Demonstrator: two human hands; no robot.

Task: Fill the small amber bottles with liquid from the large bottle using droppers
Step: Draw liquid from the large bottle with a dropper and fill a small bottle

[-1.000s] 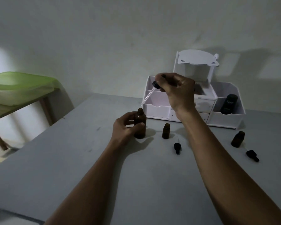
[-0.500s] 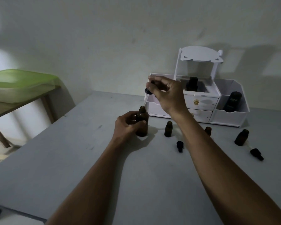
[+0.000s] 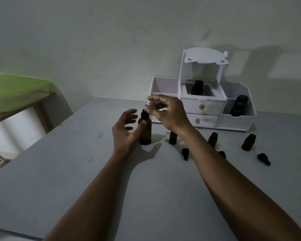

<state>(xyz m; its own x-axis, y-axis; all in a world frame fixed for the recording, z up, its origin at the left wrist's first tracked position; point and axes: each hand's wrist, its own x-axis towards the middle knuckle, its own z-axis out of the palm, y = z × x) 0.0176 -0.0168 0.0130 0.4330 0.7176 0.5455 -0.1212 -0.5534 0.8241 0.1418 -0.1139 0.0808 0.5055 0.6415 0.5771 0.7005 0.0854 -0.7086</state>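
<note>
Hands [image 3: 165, 113] loose around capped large bottle [image 3: 145, 131].

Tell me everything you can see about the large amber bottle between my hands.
The large amber bottle stands upright on the grey table, left of the small amber bottles. It looks like dark brown glass, cylindrical, with rounded shoulders. A black dropper cap sits in its neck. The left hand is open beside it, the thumb against its body. The right hand has its fingertips at the cap's bulb. Liquid level cannot be seen.
</note>
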